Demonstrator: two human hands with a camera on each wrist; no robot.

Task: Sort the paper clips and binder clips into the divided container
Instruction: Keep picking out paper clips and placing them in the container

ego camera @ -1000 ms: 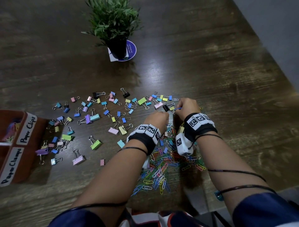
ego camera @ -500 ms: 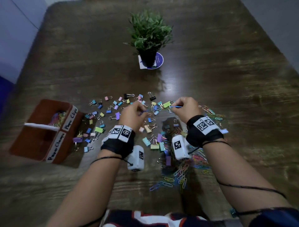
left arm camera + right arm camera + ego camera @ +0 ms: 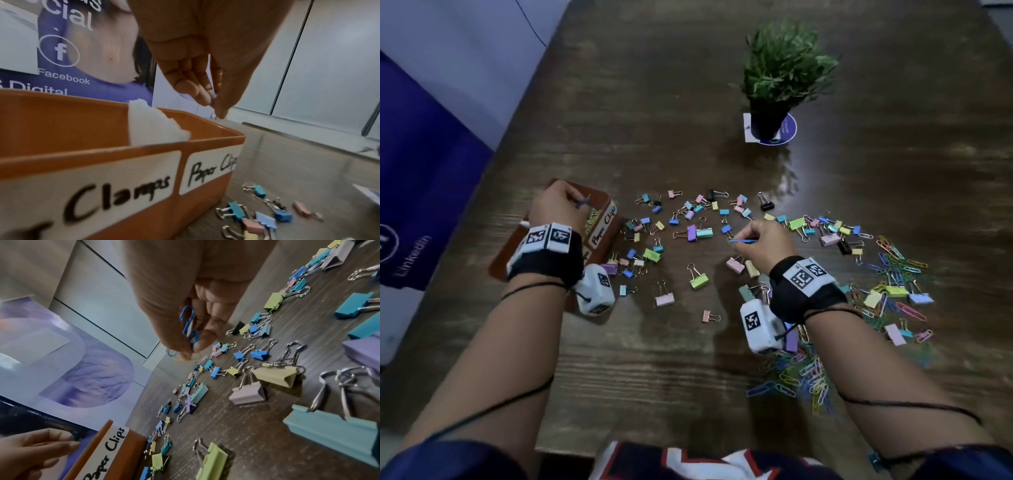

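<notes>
An orange-brown divided container (image 3: 608, 202) stands at the table's left, labelled "Paper Clips" and "Paper Clamps". My left hand (image 3: 577, 204) hovers over the Paper Clips side and pinches a small blue paper clip (image 3: 585, 201). In the left wrist view its fingertips (image 3: 221, 112) meet above the far rim, beyond the white divider (image 3: 152, 128). My right hand (image 3: 736, 240) is over the scattered binder clips (image 3: 700, 233) and pinches a blue paper clip (image 3: 189, 324) between thumb and fingers. Loose paper clips (image 3: 897, 267) lie in heaps at the right.
A potted plant (image 3: 780, 82) on a round coaster stands far behind the clips. A purple banner (image 3: 417, 192) hangs beyond the table's left edge, close to the container. More paper clips (image 3: 804, 373) lie by my right forearm. Bare wood shows between my arms.
My left hand has travelled left from the clip pile to above the container, carrying its blue clip. The right hand keeps its blue paper clip and has shifted slightly left.
</notes>
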